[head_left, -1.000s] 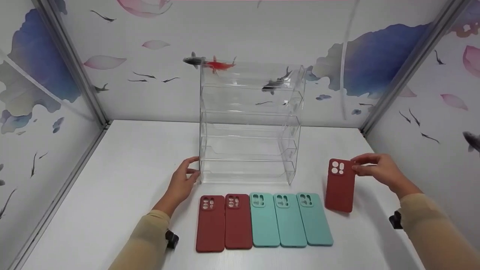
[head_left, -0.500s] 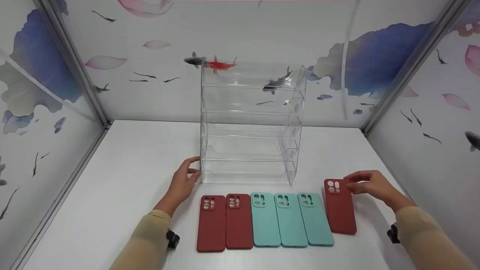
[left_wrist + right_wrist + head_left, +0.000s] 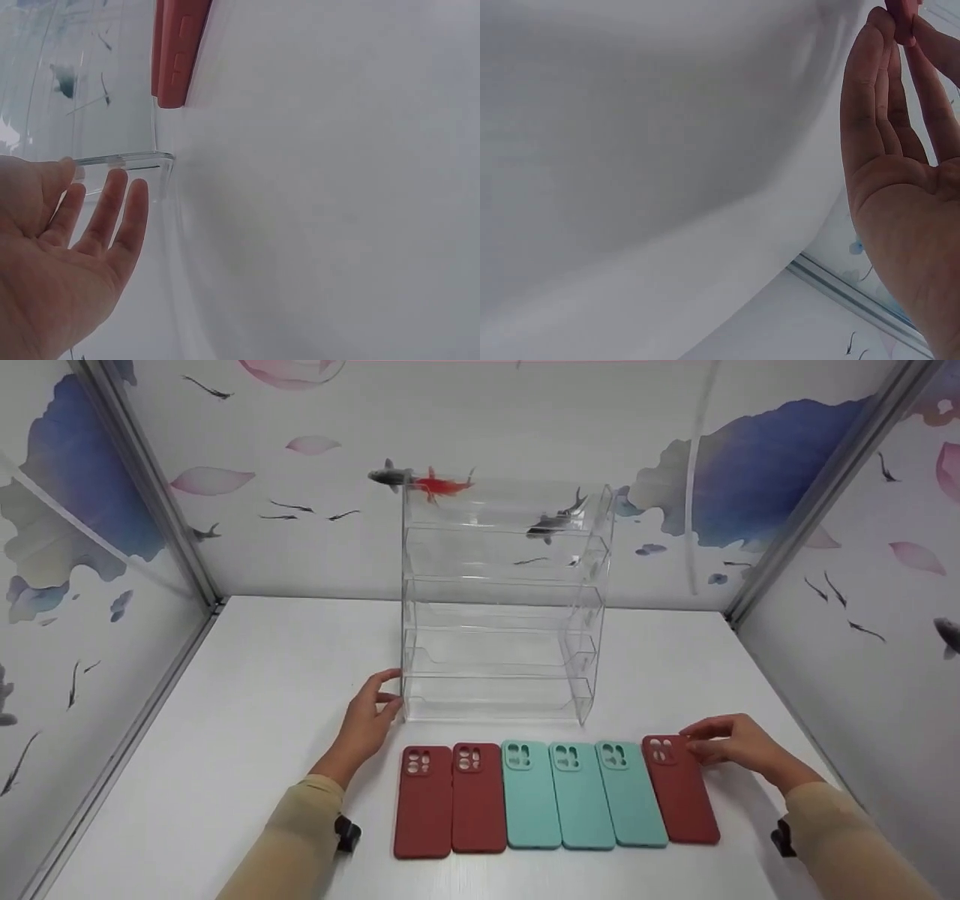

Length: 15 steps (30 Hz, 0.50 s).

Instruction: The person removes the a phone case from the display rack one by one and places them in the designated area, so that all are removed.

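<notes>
My right hand (image 3: 739, 746) pinches the upper right edge of a red phone case (image 3: 684, 802) at the right end of a row. In the right wrist view, thumb and fingertips meet on the red case (image 3: 904, 19) at the top. My left hand (image 3: 367, 724) touches the lower left side of a clear acrylic rack (image 3: 499, 688) with relaxed fingers. The left wrist view has the fingers beside the rack's edge (image 3: 124, 157). Left of the held case lie three mint green cases (image 3: 583, 810) and two red cases (image 3: 424, 814), camera cutouts toward the rack.
The tiered rack stands upright behind the row on a white table (image 3: 285, 660). Printed white wall panels (image 3: 300, 547) enclose the back and sides, with metal posts (image 3: 142, 487) at the corners. In the left wrist view, a red case (image 3: 180, 60) lies near the rack.
My right hand has moved the red case down and toward me, from tilted above the table to lying flat at the row's right end. The left hand has stayed at the rack.
</notes>
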Tool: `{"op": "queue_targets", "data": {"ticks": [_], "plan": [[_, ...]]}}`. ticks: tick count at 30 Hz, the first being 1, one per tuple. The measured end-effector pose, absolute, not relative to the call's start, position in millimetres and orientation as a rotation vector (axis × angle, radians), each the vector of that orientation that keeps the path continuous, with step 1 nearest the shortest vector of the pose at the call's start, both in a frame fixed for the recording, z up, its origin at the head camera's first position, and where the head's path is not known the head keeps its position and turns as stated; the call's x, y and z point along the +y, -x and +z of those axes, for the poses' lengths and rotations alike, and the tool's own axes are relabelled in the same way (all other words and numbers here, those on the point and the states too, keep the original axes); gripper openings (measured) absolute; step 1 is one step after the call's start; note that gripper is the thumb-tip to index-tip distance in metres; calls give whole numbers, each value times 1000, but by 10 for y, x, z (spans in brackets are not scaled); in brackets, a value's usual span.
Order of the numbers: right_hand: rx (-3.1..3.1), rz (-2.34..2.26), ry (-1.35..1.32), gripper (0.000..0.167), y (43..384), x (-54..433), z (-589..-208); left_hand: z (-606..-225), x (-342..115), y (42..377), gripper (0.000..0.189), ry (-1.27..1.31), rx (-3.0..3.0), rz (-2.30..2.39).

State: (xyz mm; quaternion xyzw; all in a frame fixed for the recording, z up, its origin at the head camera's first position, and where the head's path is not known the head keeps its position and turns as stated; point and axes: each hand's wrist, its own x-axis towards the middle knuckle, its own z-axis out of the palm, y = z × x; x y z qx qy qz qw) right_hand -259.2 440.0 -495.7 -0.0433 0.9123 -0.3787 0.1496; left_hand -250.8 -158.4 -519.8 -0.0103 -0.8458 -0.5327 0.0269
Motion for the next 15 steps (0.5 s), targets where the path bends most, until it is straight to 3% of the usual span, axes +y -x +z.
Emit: {"op": "queue_targets", "data": {"ticks": [15], "plan": [[2636,-1109,132,48,2480,4332,-5057,-5173,-1577,2503,49,2,-2627,-1680]]}}
